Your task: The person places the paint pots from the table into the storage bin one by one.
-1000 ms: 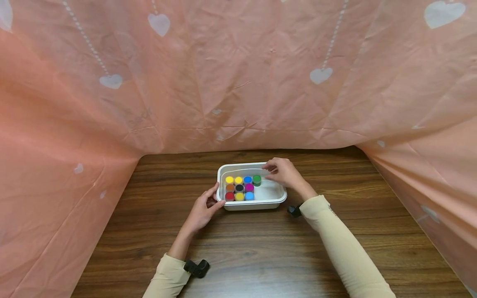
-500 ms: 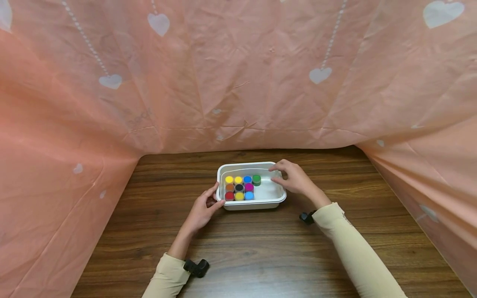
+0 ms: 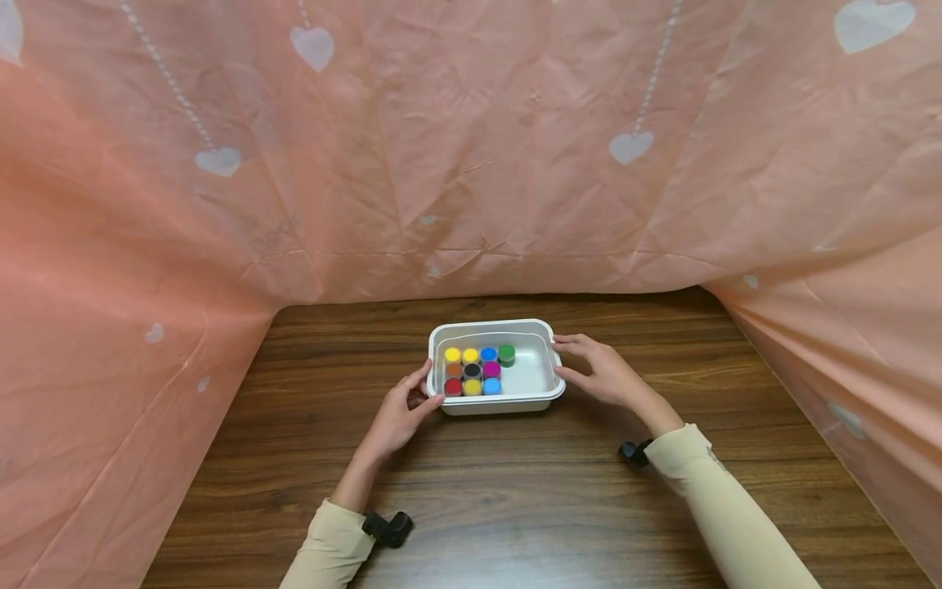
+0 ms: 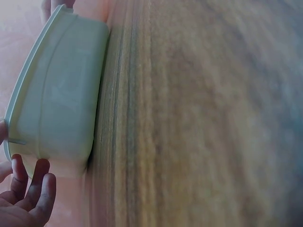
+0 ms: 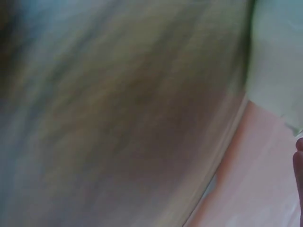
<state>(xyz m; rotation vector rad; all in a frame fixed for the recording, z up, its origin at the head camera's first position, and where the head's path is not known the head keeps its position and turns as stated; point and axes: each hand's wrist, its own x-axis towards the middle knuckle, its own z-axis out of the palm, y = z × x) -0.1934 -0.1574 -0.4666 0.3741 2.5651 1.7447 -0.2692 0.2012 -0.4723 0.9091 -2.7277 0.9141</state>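
A white rectangular plastic tub point(image 3: 526, 405) sits on the table, its outer wall point(image 4: 66, 90) large in the left wrist view. Inside it, small paint pots fill the left part: a green one point(image 3: 506, 354), a black one point(image 3: 473, 371), a magenta one point(image 3: 491, 370), a red one point(image 3: 453, 388) and several others. My left hand point(image 3: 398, 415) holds the tub's left end, thumb near the front corner and fingers along the side. My right hand point(image 3: 605, 372) has its fingertips at the tub's right rim, thumb and fingers spread apart, with no pot in it.
The brown wood-grain table point(image 3: 471, 491) extends around the tub. A pink cloth point(image 3: 471, 164) with white hearts hangs behind and along both sides. A dark wrist camera point(image 3: 390, 530) is worn at the left sleeve, another camera point(image 3: 634, 453) at the right.
My right hand has drawn back from inside the tub, moving right and toward me to its right rim. My left hand, the tub and the pots stay put.
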